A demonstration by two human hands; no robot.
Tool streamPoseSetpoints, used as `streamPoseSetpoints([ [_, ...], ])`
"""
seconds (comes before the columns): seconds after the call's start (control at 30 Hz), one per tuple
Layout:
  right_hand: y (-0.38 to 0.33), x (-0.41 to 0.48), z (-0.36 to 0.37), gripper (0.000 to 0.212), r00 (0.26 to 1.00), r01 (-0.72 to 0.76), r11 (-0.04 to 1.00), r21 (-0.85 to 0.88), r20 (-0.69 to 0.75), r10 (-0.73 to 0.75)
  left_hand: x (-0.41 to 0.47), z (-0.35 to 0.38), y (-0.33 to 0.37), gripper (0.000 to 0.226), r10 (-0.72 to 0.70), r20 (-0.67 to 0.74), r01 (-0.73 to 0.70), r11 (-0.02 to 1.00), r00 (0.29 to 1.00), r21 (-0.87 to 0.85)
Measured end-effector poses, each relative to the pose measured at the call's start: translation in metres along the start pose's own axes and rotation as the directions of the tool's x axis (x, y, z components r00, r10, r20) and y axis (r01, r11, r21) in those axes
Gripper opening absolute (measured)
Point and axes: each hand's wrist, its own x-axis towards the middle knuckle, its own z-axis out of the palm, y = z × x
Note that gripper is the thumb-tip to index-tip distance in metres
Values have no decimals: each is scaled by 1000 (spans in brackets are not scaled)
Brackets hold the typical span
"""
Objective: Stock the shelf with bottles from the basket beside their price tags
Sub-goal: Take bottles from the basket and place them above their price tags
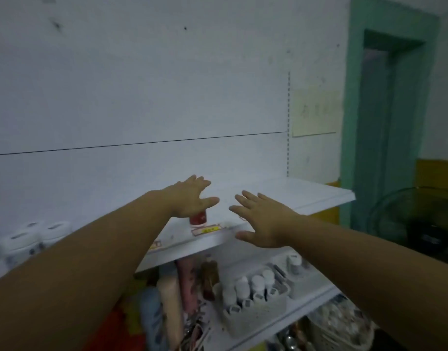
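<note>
I have both hands out over the top shelf (306, 196), fingers spread and nothing gripped in either. My left hand (190, 196) hovers right above a small red bottle (198, 217) that stands upright near the shelf's front edge, just behind a price tag (207, 229) on the lip; I cannot tell whether my palm touches its cap. My right hand (260, 221) is open too, reaching past the front edge a little to the right of the bottle, apart from it. The main risk, as I judge it, is the left palm or thumb catching the cap as I draw back: the bottle is short but sits close to the edge, so a nudge toward me could tip it off onto the lower shelf (281, 320), into the white basket (258, 323) of bottles there. My forearm also crosses the white jars (32, 236) at the shelf's left end and could sweep them. The frame is blurred, so I could also misread which tag matches.
</note>
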Motion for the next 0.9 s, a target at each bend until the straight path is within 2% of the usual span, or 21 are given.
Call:
streamPoseSetpoints([
  [0.17, 68, -97, 25, 71, 987, -144, 989, 45, 79, 140, 21, 44, 107, 68, 109, 9, -107, 986, 994, -127],
  [0.37, 127, -188, 72, 67, 934, -309, 947, 90, 214, 284, 32, 115, 190, 70, 223, 164, -190, 963, 961, -193],
  [0.5, 157, -210, 107, 69, 898, -396, 910, 121, 261, 356, 54, 144, 205, 69, 237, 253, -188, 961, 938, -204],
  [0.63, 177, -196, 141, 66, 892, -419, 889, 183, 265, 366, 85, 172, 202, 66, 213, 272, -154, 962, 938, -224],
  [0.77, 186, -167, 183, 61, 887, -431, 858, 281, 309, 344, 122, 211, 189, 57, 180, 286, -65, 927, 941, -368],
  [0.9, 203, -136, 219, 59, 878, -435, 856, 280, 345, 333, 154, 256, 181, 50, 112, 332, 72, 867, 936, -494],
])
